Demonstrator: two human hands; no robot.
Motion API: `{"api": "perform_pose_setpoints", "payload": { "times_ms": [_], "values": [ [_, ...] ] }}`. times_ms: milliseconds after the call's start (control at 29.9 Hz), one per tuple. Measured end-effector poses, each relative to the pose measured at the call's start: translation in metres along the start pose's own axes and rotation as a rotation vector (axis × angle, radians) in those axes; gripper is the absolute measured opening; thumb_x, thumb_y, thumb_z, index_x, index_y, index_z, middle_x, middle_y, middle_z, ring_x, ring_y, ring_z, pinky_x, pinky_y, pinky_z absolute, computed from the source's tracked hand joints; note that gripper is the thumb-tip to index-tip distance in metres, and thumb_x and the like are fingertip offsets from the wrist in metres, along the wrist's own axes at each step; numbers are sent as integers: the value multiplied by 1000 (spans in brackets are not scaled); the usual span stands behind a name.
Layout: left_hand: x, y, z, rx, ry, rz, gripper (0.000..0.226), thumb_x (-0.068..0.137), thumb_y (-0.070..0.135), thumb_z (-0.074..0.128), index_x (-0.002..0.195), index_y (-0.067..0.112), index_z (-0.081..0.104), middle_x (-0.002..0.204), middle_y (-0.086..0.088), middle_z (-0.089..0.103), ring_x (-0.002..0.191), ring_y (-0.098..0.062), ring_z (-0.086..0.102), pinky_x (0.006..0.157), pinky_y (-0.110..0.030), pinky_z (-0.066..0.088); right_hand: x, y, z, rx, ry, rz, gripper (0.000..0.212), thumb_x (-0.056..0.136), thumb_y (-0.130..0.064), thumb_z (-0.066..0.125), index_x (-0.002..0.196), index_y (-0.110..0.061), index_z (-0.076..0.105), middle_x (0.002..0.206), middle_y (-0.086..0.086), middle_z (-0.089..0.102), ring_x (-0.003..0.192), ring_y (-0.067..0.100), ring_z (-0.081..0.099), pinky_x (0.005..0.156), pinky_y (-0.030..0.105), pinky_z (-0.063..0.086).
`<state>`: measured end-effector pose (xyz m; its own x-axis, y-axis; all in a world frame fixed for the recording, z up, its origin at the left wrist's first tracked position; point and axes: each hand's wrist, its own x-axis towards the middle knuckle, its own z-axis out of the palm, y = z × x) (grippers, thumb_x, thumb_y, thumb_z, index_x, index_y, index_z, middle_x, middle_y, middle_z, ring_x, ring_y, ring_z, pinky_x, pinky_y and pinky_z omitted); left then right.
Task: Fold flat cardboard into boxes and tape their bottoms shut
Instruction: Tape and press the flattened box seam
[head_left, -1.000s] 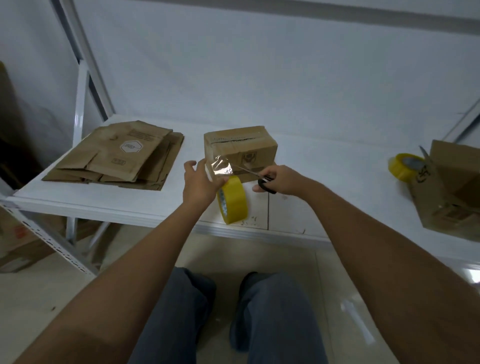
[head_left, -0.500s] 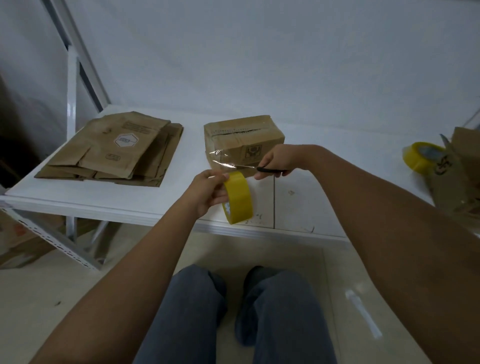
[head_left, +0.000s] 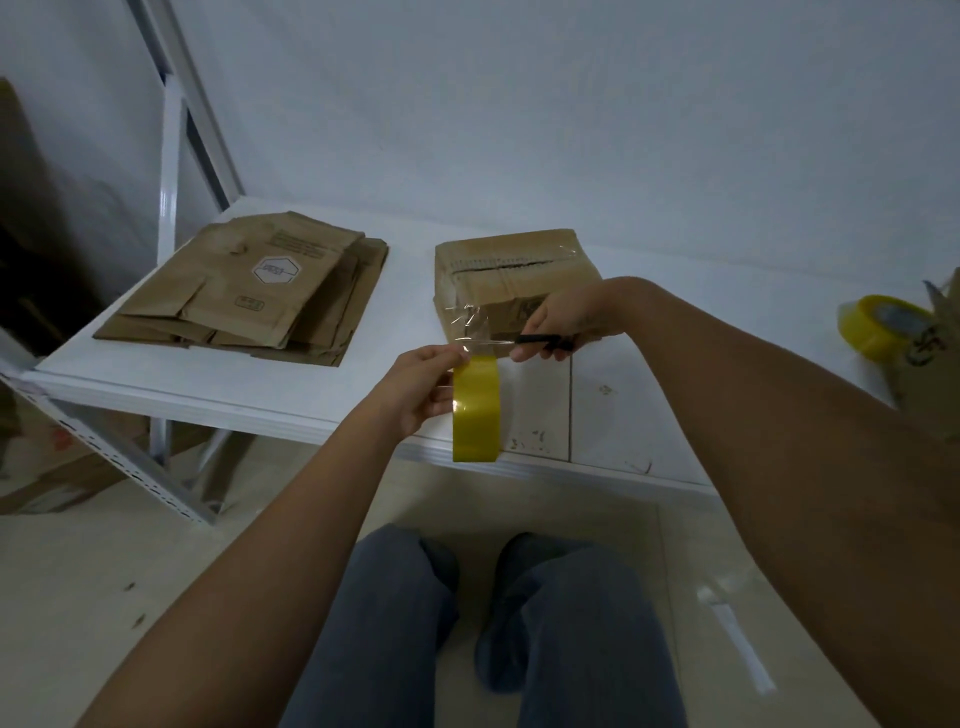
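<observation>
Tape roll (head_left: 476, 410), yellow: gripped by left hand (head_left: 418, 391). Scissors (head_left: 543, 340): gripped by right hand (head_left: 563, 325), at clear tape strip (head_left: 470, 327) off cardboard box (head_left: 511, 275).

Box (head_left: 514, 275) blocks ahead; flat cardboard (head_left: 249, 291) left.

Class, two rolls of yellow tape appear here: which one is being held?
The tape roll gripped by the left hand at the table's front edge; the other roll lies untouched at far right.

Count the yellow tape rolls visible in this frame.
2. One tape roll is held by the left hand at the table's front edge; a second roll lies at the table's far right, partly hidden by cardboard.
</observation>
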<state>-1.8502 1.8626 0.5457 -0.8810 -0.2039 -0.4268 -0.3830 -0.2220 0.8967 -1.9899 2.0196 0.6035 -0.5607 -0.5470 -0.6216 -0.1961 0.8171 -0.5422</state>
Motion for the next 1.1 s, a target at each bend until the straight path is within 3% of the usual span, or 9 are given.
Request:
{"api": "perform_pose_setpoints", "payload": {
  "times_ms": [167,334,602,769,903,1037,1104],
  "values": [
    [-5,3,0,-32,5,-2,18,95,20,56,110,11,61,78,-5,59,56,-10,59,52,-21,52,0,-6,2,-38,-20,-20,35,84,-32,69,109,-8,62,76,3,51,58,8,44,56,16,41],
    [-8,8,-3,2,-1,-7,19,95,22,56,111,12,59,81,-6,58,66,-15,56,48,-19,51,-2,-5,2,-43,-44,-67,40,84,-35,67,110,-5,62,74,2,51,57,8,45,57,18,43],
    [-10,11,-7,31,0,-34,9,96,25,54,94,17,59,82,-6,54,65,-15,55,46,-19,50,-1,-4,3,-92,-1,-127,28,80,-34,73,97,-15,65,69,0,57,52,7,50,53,16,46],
    [-9,13,-10,37,4,-18,23,95,26,55,114,13,57,89,-5,55,73,-16,56,51,-20,53,-2,-5,6,-65,-16,-108,28,83,-33,70,101,-12,63,67,-2,53,51,5,45,46,12,39],
    [-8,13,-12,66,-19,-9,23,95,24,54,117,14,58,92,-4,56,77,-16,56,54,-20,53,1,-3,10,-73,-29,-136,33,86,-32,67,108,-8,61,70,-3,46,56,6,38,48,11,35],
    [-7,11,-12,84,-53,4,27,95,22,53,121,15,58,98,-5,59,83,-17,59,64,-25,54,11,4,17,-27,-52,-119,23,87,-35,66,87,-15,56,67,-3,39,54,6,31,50,16,29],
    [-7,11,-11,76,-79,0,26,96,21,53,120,15,58,97,-6,59,83,-18,60,65,-26,54,15,7,19,10,-44,-100,25,87,-34,66,95,-15,53,69,-2,37,56,7,29,52,17,28]
  ]
}}
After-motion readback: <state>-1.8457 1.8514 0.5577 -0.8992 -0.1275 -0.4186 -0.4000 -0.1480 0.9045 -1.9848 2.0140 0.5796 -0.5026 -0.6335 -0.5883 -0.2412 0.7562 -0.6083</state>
